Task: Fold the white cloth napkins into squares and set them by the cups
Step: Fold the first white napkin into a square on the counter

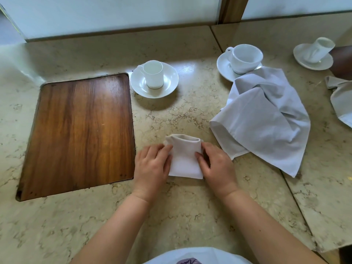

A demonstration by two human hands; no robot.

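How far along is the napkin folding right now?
Nothing is set by a cup yet. In hand: the left hand and right hand press the small folded white cloth napkin on the marble counter. Left: placing it, then folding the crumpled white napkin lying against the wide white cup's saucer.

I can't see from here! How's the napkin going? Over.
Both hands pressing folded napkin. Second napkin unfolded, overlapping a saucer. Nothing blocking.

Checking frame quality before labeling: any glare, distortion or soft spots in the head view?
Head view: wide-angle bowing curves the counter edges; soft glare on the marble near the tall cup; mild shadows under the saucers; right wall is a mirror reflecting a cup; folded napkin and both hands sharp, corners softer.
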